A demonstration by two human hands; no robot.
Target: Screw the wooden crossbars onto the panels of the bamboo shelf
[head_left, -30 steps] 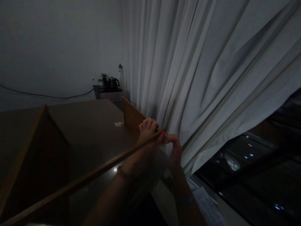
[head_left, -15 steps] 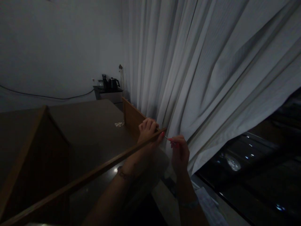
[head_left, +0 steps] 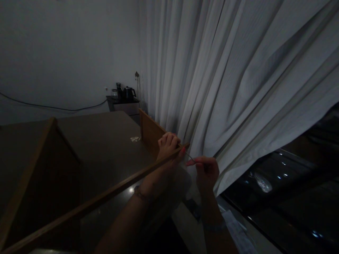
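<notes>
Several wooden boards form an open frame on a dark table. Its long board point(head_left: 127, 180) runs from the lower left to a corner at the middle, where an upright end board point(head_left: 150, 128) meets it. My left hand point(head_left: 169, 143) is closed over that corner, fingers on the inner side and thumb on the outer face. Just right of the corner, my right hand point(head_left: 207, 171) pinches a thin metal hex key point(head_left: 190, 157) between thumb and fingers. The key's tip points at the board's outer face near my left thumb. Dim light hides the exact contact.
A small pile of pale pieces point(head_left: 135, 139) lies on the table point(head_left: 106, 127) beyond the end board. Another upright board point(head_left: 39, 169) stands at left. A white curtain point(head_left: 212, 88) hangs close on the right. Farther back, a black kettle point(head_left: 129, 92) stands on a cabinet.
My right hand has turned and shifted slightly right and down, with the hex key now slanting more steeply. My left hand keeps its hold on the corner.
</notes>
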